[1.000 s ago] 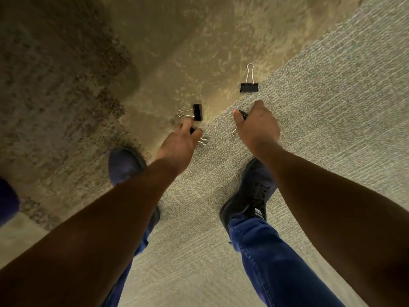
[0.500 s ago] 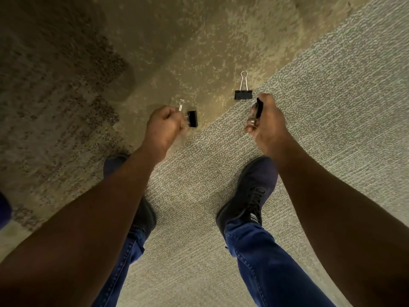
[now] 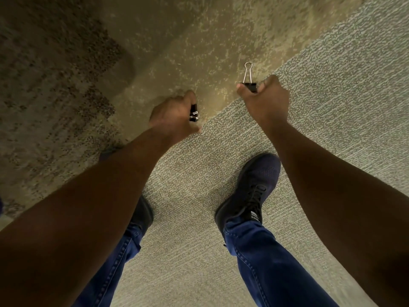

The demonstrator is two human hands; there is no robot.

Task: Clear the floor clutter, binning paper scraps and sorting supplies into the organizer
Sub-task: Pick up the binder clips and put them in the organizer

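Right hand [image 3: 265,100] pinching the floor binder clip [image 3: 249,82] (handle pointing 12 o'clock); left hand [image 3: 174,117] already clutching binder clips [image 3: 194,113].

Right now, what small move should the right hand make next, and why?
Probably close the pinch and lift. The right hand has its thumb and fingers at either end of the black binder clip lying on the carpet, while the left hand already grips clips.
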